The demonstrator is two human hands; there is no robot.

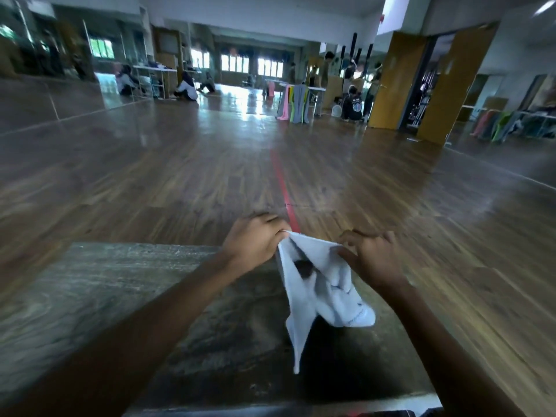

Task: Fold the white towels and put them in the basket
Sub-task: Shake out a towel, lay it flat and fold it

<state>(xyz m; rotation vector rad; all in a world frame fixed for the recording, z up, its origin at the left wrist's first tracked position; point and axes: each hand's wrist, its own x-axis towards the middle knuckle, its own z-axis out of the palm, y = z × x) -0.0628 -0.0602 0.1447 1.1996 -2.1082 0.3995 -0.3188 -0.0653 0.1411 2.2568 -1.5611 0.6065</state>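
Forearms (168,308) reach over bench (120,281); both hands hold one white towel (319,284) up.
Left hand (255,239) fingers (272,219) clamped on towel's top corner; right hand (373,257) pinches the opposite top edge, spare fingers (355,236) loosely curled. Towel hangs crumpled between hands near bench's far edge, lower tip dangling; contact with bench: cannot tell. Beyond, wood floor (210,164) with red line (282,182).

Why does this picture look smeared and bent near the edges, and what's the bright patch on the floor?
Head view: motion blur smears the wooden floor and table; the wide-angle lens bows the edges; windows cast the glare; the white towel pinched by left hand and right hand is sharpest.
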